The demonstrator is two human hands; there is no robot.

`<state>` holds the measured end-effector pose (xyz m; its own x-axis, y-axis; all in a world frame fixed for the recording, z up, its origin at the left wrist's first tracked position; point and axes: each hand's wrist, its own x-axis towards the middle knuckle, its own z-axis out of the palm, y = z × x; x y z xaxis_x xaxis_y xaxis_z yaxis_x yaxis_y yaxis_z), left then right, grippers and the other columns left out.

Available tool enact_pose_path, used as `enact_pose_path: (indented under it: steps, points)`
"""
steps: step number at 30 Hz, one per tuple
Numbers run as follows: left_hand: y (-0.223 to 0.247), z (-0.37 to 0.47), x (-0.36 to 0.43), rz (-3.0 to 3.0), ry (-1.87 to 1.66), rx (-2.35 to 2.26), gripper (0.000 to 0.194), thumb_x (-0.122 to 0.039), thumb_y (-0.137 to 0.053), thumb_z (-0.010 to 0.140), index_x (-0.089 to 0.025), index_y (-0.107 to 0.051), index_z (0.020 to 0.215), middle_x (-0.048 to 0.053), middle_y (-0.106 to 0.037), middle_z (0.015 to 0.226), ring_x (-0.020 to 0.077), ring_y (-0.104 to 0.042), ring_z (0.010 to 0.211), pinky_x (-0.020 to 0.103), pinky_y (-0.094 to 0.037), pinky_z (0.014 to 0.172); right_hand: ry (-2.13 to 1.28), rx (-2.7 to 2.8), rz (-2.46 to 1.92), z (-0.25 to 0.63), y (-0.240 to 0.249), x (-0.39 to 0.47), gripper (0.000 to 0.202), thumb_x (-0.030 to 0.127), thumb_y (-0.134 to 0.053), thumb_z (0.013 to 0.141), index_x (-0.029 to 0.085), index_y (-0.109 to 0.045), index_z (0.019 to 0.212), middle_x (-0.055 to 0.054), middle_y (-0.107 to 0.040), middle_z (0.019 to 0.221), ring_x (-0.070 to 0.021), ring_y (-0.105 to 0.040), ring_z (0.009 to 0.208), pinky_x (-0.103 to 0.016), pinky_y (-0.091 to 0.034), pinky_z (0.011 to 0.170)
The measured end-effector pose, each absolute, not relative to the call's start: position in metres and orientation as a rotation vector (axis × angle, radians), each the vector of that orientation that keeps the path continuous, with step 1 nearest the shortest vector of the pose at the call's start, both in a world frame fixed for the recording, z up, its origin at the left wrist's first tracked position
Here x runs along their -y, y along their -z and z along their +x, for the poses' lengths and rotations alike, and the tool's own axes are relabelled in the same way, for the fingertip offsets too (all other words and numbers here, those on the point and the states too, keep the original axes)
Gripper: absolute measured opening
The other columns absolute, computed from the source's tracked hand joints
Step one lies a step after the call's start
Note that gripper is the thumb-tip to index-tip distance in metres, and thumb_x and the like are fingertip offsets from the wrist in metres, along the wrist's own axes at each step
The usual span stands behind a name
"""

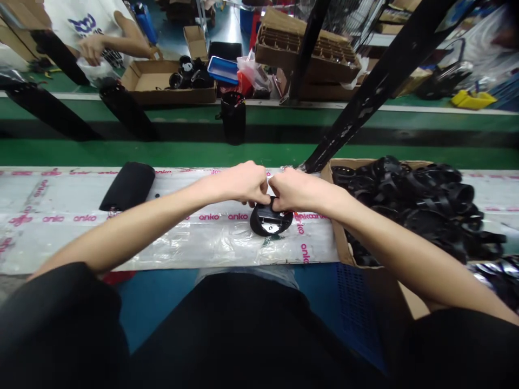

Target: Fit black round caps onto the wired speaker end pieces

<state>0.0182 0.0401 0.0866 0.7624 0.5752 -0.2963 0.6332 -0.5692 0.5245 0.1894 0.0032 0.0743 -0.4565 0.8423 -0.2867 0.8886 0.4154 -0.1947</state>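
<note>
A round black part (271,220) with a shiny metal plate inside its near edge rests on the plastic-covered table (211,243). My left hand (252,183) grips its far left rim, fingers curled and thumb pressed down. On the far right side my right hand (287,189) is closed on the same part, thumb on top. The two hands almost touch above it, and they hide its far edge. Off to the left lies a black padded piece (128,186), touched by neither hand.
An open carton (340,237) heaped with black parts (425,200) stands right of my hands. A slanted black post (365,86) rises behind it. Across the green conveyor (182,154), a person (117,38) works near another carton (150,78). A black cup-shaped holder (234,119) hangs opposite.
</note>
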Motion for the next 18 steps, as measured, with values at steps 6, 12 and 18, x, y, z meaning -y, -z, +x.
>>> enact_pose_path:
  steps: [6,12,18]
  points:
    - [-0.099,0.047,-0.049,2.393,0.398,-0.890,0.038,-0.013,-0.076,0.072,-0.021,-0.059,0.039,0.003,-0.058,0.042,0.0206,-0.059,0.049,0.032,-0.044,0.060,0.758,-2.559,1.691,0.223,-0.081,0.013,0.013,0.024,-0.071,0.092,0.017,-0.079,0.086,-0.008,-0.079,0.078,-0.0241,-0.074,0.071,-0.032,-0.051,0.066]
    - [-0.115,0.062,-0.055,2.304,0.596,-0.895,0.030,-0.011,-0.082,0.071,-0.020,-0.068,0.045,0.005,-0.065,0.050,0.0245,-0.063,0.055,0.034,-0.045,0.068,2.042,-2.099,2.009,0.260,-0.052,0.035,0.037,0.055,-0.071,0.098,0.019,-0.076,0.107,-0.006,-0.079,0.076,-0.0234,-0.077,0.057,-0.035,-0.064,0.055]
    - [-0.105,0.058,-0.062,2.428,0.396,-0.612,0.021,-0.025,-0.073,0.089,-0.022,-0.083,0.070,0.004,-0.069,0.060,0.0215,-0.052,0.056,0.034,-0.035,0.067,2.239,-1.877,2.048,0.242,-0.028,0.052,0.035,0.051,-0.063,0.102,0.019,-0.068,0.089,-0.005,-0.077,0.065,-0.0202,-0.077,0.056,-0.030,-0.066,0.055]
